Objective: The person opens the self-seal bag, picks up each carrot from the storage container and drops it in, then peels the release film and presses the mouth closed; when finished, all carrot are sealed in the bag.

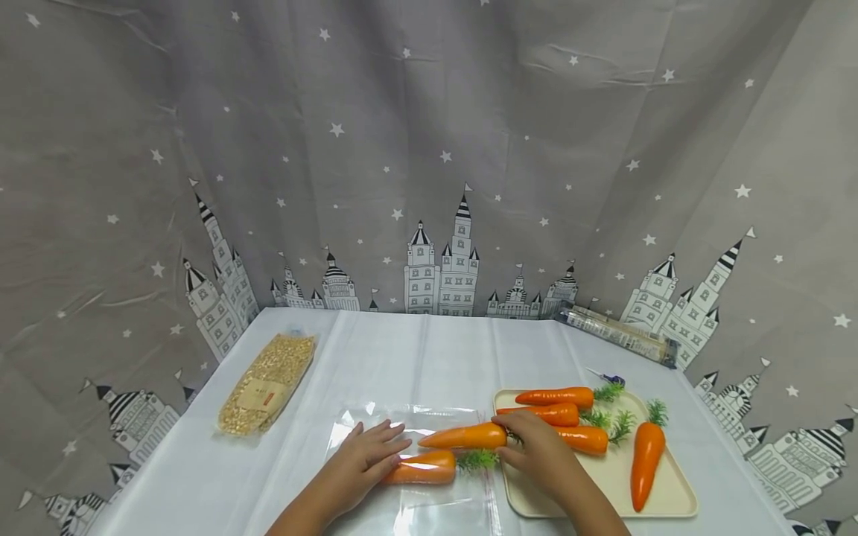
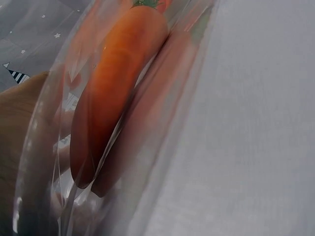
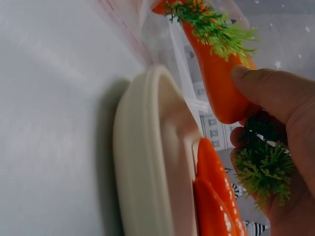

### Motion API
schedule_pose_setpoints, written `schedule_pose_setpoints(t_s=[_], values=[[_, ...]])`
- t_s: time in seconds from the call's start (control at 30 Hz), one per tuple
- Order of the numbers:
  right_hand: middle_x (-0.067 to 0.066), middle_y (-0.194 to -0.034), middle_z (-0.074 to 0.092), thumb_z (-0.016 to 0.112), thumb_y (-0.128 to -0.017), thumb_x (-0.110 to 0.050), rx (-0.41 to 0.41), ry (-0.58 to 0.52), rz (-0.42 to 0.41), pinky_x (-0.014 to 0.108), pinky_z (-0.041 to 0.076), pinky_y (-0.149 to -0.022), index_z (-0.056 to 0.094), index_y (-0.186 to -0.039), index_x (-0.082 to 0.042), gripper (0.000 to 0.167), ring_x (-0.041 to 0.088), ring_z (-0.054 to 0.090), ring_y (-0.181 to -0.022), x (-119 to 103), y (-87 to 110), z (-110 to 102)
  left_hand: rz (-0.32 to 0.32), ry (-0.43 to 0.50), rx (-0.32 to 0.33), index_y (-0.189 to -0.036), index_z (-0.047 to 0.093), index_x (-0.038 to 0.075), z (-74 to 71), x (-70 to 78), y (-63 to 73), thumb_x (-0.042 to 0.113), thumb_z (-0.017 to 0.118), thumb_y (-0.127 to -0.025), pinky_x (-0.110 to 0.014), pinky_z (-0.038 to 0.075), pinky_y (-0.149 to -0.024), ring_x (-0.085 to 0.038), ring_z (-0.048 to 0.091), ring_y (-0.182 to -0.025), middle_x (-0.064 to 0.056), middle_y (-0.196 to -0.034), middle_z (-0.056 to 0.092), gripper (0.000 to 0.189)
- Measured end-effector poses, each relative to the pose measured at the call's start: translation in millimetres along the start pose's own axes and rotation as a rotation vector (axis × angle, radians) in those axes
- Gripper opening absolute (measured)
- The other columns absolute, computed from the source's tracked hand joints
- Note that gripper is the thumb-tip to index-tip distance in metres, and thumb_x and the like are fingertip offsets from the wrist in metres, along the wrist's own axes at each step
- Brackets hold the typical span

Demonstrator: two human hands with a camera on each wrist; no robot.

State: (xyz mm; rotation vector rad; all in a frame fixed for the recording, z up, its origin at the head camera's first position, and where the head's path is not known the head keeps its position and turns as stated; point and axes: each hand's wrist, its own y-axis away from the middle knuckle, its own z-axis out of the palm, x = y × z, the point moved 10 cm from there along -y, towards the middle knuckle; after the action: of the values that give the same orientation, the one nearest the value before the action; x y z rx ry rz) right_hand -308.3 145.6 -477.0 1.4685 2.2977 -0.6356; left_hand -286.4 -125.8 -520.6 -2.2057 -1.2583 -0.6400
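My right hand (image 1: 544, 450) pinches an orange carrot (image 1: 462, 436) by its thick leafy end, thumb against its side in the right wrist view. That carrot's tip points left over a clear zip bag (image 1: 442, 514); whether the tip is inside, I cannot tell. Another carrot (image 1: 429, 469) with green leaves lies under the bag's shiny plastic, just nearer to me. On the bag, at this carrot's narrow end, rests my left hand (image 1: 367, 460), fingers extended. In the left wrist view a carrot (image 2: 118, 69) shows through the plastic, with the hand partly hidden behind it.
A cream tray (image 1: 670, 487) to the right holds several carrots, one lying apart (image 1: 647, 465). Behind it lies a small dark-handled tool (image 1: 606, 377). A pack of grains (image 1: 271, 380) lies at left, and a long wrapped package (image 1: 617, 333) at the back right edge.
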Motion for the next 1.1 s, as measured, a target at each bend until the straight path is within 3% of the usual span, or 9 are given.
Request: schedule_pose_setpoints(t_s=[0.3, 0.63, 0.83, 1.1], values=[[0.002, -0.126, 0.072, 0.084, -0.089, -0.016, -0.026, -0.015, -0.031, 0.053, 0.054, -0.105, 0.072, -0.129, -0.013, 0.043, 0.024, 0.067, -0.120, -5.9, -9.5, 10.5, 0.011, 0.006, 0.008, -0.136, 0.070, 0.037, -1.1, 0.8, -0.3, 0.042, 0.058, -0.107, -0.078, 0.016, -0.120, -0.036, 0.047, -0.148, -0.002, -0.152, 0.059, 0.032], [-0.003, -0.122, 0.075, 0.086, -0.087, -0.022, -0.047, -0.029, -0.027, 0.050, 0.054, -0.105, 0.075, -0.126, -0.018, 0.040, 0.021, 0.069, -0.117, -3.6, -22.0, 19.7, 0.020, 0.014, 0.023, -0.138, 0.069, 0.033, -2.6, 2.0, 0.1, 0.042, 0.059, -0.106, -0.077, 0.017, -0.120, -0.036, 0.048, -0.147, -0.003, -0.152, 0.059, 0.035], [-0.006, -0.120, 0.076, 0.087, -0.087, -0.027, -0.116, -0.055, -0.021, 0.048, 0.057, -0.102, 0.076, -0.124, -0.020, 0.039, 0.016, 0.070, -0.113, -5.2, -30.5, 26.9, 0.023, 0.020, 0.026, -0.137, 0.070, 0.032, -2.9, 2.5, 0.2, 0.042, 0.059, -0.106, -0.077, 0.017, -0.120, -0.036, 0.048, -0.147, -0.003, -0.151, 0.060, 0.035], [-0.011, -0.101, 0.073, 0.091, -0.082, -0.029, -0.146, -0.168, 0.071, 0.039, 0.061, -0.090, 0.072, -0.109, -0.022, 0.033, 0.010, 0.068, -0.095, 0.0, -39.8, 36.8, 0.009, 0.032, 0.020, -0.137, 0.070, 0.035, -3.3, 1.7, 0.6, 0.048, 0.057, -0.106, -0.077, 0.017, -0.120, -0.037, 0.048, -0.147, -0.002, -0.151, 0.060, 0.036]])
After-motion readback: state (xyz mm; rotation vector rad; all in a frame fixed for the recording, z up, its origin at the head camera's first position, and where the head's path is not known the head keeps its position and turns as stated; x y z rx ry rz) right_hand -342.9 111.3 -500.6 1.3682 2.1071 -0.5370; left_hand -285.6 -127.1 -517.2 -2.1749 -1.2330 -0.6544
